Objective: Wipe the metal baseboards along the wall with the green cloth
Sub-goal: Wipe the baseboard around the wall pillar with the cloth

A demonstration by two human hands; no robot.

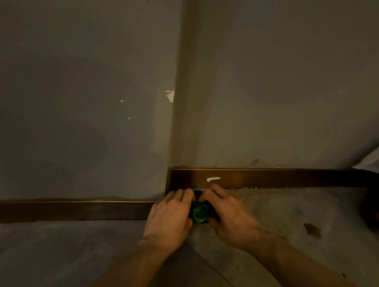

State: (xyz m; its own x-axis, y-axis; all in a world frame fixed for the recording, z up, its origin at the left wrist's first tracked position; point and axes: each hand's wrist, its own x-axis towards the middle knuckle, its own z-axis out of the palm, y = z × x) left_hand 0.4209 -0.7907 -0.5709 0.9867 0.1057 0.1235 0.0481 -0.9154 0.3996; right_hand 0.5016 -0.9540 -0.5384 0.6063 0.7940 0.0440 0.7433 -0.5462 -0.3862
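A dark green cloth [199, 211] is bunched between both my hands, low on the floor at a wall corner. My left hand [170, 216] grips its left side and my right hand [226, 212] grips its right side, fingers curled over it. The cloth sits just below the bronze metal baseboard [269, 177] of the recessed right wall, which carries a white smear [213, 179]. A second metal baseboard [68, 209] runs along the nearer left wall and ends by my left hand. Most of the cloth is hidden by my fingers.
The grey wall steps back at a vertical corner [173, 121] with chipped paint [170, 96]. The concrete floor [289, 223] shows a dark stain [313, 230] at right. A white object's edge [377, 158] sticks in at far right. Lighting is dim.
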